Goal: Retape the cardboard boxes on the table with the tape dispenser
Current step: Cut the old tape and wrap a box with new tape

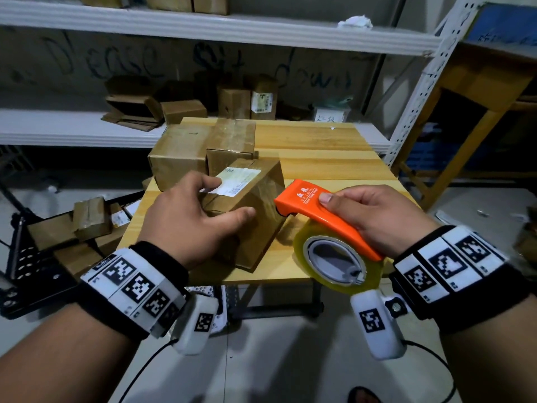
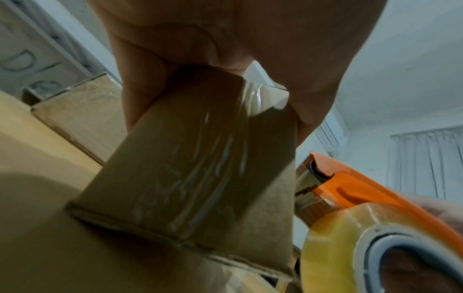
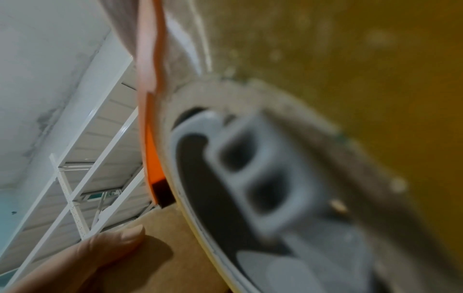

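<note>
Near the front edge of the wooden surface (image 1: pixel 319 158), a small cardboard box (image 1: pixel 255 210) stands tilted on one corner; the left hand (image 1: pixel 191 219) grips it from above, thumb along the near right face, the other fingers (image 1: pixel 203 181) curled over the top beside a white shipping label (image 1: pixel 238 181); the left wrist view shows clear tape already running down the box's side (image 2: pixel 200 168). Just right of the box, the right hand (image 1: pixel 377 216) holds an orange tape dispenser (image 1: pixel 328 219), thumb pressed on top of the handle and fingers wrapped beneath it; the cutter end almost meets the box's right edge, though actual contact cannot be told; the yellowish tape roll (image 1: pixel 340 257) hangs over the near edge of the surface. Behind the held box, two more cardboard boxes sit touching each other: a larger box (image 1: pixel 177 158) at the left and a taped box (image 1: pixel 232 144) beside it. White metal shelving (image 1: pixel 203 30) behind carries further cartons; more boxes lie in a dark crate (image 1: pixel 35 257) at lower left.
</note>
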`<state>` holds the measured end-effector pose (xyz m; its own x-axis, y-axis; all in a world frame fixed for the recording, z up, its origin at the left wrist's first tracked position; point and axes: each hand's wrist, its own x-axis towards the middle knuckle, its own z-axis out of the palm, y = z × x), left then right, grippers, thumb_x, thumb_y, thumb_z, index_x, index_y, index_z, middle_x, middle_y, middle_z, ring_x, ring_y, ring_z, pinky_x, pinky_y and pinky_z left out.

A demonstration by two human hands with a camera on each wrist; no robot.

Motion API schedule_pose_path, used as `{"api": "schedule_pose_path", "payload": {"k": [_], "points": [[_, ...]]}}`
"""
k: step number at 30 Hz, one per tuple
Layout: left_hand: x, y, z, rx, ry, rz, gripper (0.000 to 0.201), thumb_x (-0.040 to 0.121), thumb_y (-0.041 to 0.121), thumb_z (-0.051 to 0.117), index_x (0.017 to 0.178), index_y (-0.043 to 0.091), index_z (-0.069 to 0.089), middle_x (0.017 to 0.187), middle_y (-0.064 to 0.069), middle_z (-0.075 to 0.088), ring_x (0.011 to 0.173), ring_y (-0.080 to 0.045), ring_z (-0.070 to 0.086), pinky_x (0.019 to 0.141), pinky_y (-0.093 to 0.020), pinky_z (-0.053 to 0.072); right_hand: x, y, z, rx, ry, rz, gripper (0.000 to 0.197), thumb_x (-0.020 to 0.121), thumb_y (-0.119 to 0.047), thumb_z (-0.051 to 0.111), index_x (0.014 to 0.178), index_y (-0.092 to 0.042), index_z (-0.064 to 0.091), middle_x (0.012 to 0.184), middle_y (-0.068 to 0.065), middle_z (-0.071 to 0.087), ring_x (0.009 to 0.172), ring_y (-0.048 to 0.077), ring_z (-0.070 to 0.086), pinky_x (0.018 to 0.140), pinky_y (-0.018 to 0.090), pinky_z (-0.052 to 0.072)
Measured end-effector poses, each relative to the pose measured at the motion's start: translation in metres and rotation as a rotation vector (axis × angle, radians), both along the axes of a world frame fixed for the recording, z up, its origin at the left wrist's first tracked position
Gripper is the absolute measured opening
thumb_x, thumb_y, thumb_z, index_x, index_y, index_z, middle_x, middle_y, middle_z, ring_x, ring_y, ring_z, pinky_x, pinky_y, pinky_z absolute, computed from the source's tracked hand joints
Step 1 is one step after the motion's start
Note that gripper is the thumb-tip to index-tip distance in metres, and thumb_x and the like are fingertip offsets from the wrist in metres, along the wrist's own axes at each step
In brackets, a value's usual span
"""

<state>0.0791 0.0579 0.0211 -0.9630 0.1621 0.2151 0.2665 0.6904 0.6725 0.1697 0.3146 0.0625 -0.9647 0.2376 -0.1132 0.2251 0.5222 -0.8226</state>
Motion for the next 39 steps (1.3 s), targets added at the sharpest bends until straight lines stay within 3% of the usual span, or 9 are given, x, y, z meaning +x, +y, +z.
{"api": "schedule_pose_path", "payload": {"k": [3, 6, 13, 18, 21, 31, 34, 37, 39], "points": [[0.0, 0.001, -0.001, 0.072, -0.032, -0.007, 0.096, 0.051, 0.088, 0.07, 0.127, 0.031, 0.06, 0.12, 0.006, 0.067, 0.097, -0.014, 0.065, 0.084, -0.045, 0.06, 0.0, 0.0, 0.002, -0.007, 0.006, 0.002, 0.039, 0.092, -0.058, 0.064, 0.089, -0.023, 0.08, 0.076, 0.001, 0.08, 0.068, 0.019, 0.077, 0.078, 0.039, 0.062], [-0.001, 0.002, -0.002, 0.092, -0.044, -0.004, 0.088, 0.059, 0.08, 0.077, 0.129, 0.029, 0.059, 0.123, 0.004, 0.066, 0.1, -0.016, 0.064, 0.086, -0.046, 0.06, -0.001, -0.001, 0.002, -0.012, 0.012, 0.006, 0.038, 0.092, -0.057, 0.064, 0.09, -0.023, 0.08, 0.078, 0.002, 0.08, 0.072, 0.022, 0.078, 0.083, 0.043, 0.063], [0.001, 0.003, -0.002, 0.124, -0.046, -0.004, 0.095, 0.048, 0.087, 0.064, 0.125, 0.031, 0.06, 0.117, 0.006, 0.067, 0.095, -0.012, 0.065, 0.084, -0.045, 0.06, -0.002, 0.001, 0.001, -0.032, 0.01, 0.006, 0.039, 0.091, -0.057, 0.065, 0.093, -0.021, 0.08, 0.08, 0.006, 0.08, 0.076, 0.029, 0.078, 0.089, 0.053, 0.062], [-0.003, -0.001, -0.001, 0.29, -0.134, 0.033, 0.076, 0.057, 0.073, 0.081, 0.117, 0.029, 0.064, 0.114, 0.006, 0.07, 0.099, -0.015, 0.068, 0.084, -0.042, 0.06, 0.001, 0.005, 0.001, 0.015, 0.001, 0.014, 0.039, 0.091, -0.059, 0.064, 0.091, -0.023, 0.08, 0.077, 0.002, 0.08, 0.07, 0.022, 0.078, 0.079, 0.043, 0.062], [-0.01, -0.008, 0.0, 0.496, -0.27, 0.081, 0.072, 0.047, 0.068, 0.083, 0.105, 0.028, 0.068, 0.107, 0.003, 0.074, 0.098, -0.022, 0.072, 0.089, -0.053, 0.06, 0.008, 0.011, -0.001, 0.053, -0.025, 0.004, 0.04, 0.091, -0.06, 0.065, 0.089, -0.023, 0.079, 0.074, 0.0, 0.079, 0.063, 0.018, 0.076, 0.072, 0.037, 0.059], [-0.012, -0.009, 0.001, 0.583, -0.349, 0.081, 0.07, 0.049, 0.066, 0.083, 0.104, 0.026, 0.069, 0.109, -0.001, 0.075, 0.101, -0.028, 0.073, 0.089, -0.059, 0.06, 0.009, 0.013, -0.002, 0.019, -0.043, -0.002, 0.038, 0.092, -0.055, 0.065, 0.087, -0.021, 0.08, 0.074, 0.004, 0.079, 0.063, 0.02, 0.075, 0.069, 0.035, 0.059], [-0.01, -0.008, 0.0, 0.653, -0.418, 0.098, 0.064, 0.056, 0.06, 0.088, 0.105, 0.022, 0.071, 0.107, -0.006, 0.077, 0.101, -0.032, 0.073, 0.09, -0.06, 0.059, 0.006, 0.01, 0.0, 0.031, -0.065, 0.005, 0.04, 0.093, -0.057, 0.064, 0.09, -0.02, 0.079, 0.075, 0.004, 0.079, 0.064, 0.02, 0.076, 0.067, 0.032, 0.059], [-0.008, -0.006, -0.001, 0.81, -0.572, 0.111, 0.053, 0.079, 0.04, 0.085, 0.117, 0.008, 0.067, 0.11, -0.018, 0.076, 0.101, -0.041, 0.073, 0.089, -0.063, 0.059, 0.003, 0.006, 0.003, 0.051, -0.086, 0.008, 0.042, 0.093, -0.058, 0.063, 0.091, -0.019, 0.079, 0.076, 0.002, 0.08, 0.065, 0.019, 0.077, 0.065, 0.028, 0.059], [-0.008, -0.006, -0.004, 0.9, -0.656, 0.09, 0.051, 0.082, 0.035, 0.084, 0.12, 0.005, 0.067, 0.111, -0.022, 0.076, 0.103, -0.044, 0.074, 0.092, -0.067, 0.055, 0.001, 0.004, 0.005, 0.061, -0.101, 0.011, 0.043, 0.093, -0.06, 0.063, 0.09, -0.02, 0.079, 0.076, 0.001, 0.08, 0.066, 0.018, 0.077, 0.065, 0.028, 0.058]]}}
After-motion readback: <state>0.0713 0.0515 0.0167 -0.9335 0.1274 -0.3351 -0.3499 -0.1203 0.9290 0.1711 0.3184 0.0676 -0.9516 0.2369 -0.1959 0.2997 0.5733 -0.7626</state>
